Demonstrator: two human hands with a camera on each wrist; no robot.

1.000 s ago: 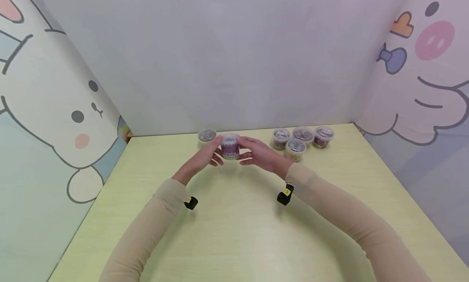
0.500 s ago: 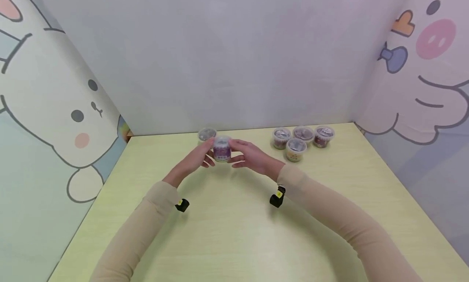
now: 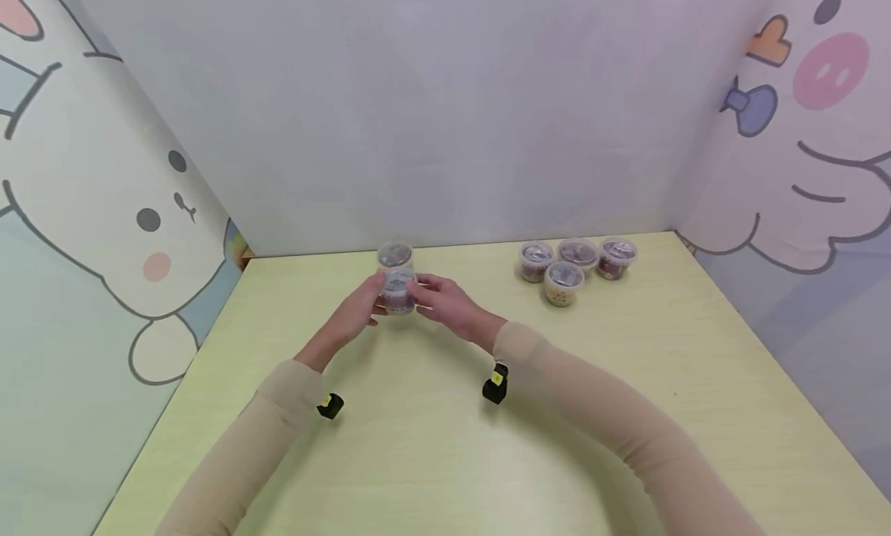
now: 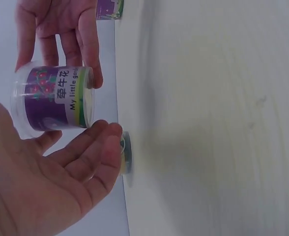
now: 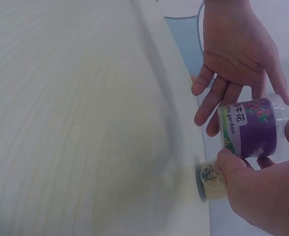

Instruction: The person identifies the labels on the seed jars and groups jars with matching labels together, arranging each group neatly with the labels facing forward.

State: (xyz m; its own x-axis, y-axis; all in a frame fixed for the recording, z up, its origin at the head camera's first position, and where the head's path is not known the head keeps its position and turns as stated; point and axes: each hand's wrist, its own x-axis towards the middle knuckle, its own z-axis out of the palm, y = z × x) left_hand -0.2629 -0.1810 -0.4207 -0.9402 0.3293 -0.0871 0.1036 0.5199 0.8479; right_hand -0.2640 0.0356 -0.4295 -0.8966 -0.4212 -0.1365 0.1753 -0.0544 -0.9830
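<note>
A clear plastic seed cup (image 3: 399, 295) with a lid hangs between my hands, in front of a similar cup (image 3: 394, 254) at the table's back. In the left wrist view, the purple label on the held cup (image 4: 56, 101) reads "My little garden", with Chinese characters. My left hand (image 3: 356, 314) grips its left side, thumb near the lid. From the other side my right hand (image 3: 451, 309) holds it, also seen with thumb and fingers round the cup in the right wrist view. The cup seems raised off the table; its base stands apart from the surface.
Several lidded cups stand grouped at the back right, among them a yellowish cup (image 3: 564, 282) in front and a purple cup (image 3: 616, 257) at the far right. A pale curtain (image 3: 445, 118) rises behind the table (image 3: 431, 443). Cartoon-printed cloth hangs at both sides.
Both hands have carried the seed cup leftward and a little nearer to me. It now stands before the back-left cup, its lid tipped more into view. The other cups have stayed put.
</note>
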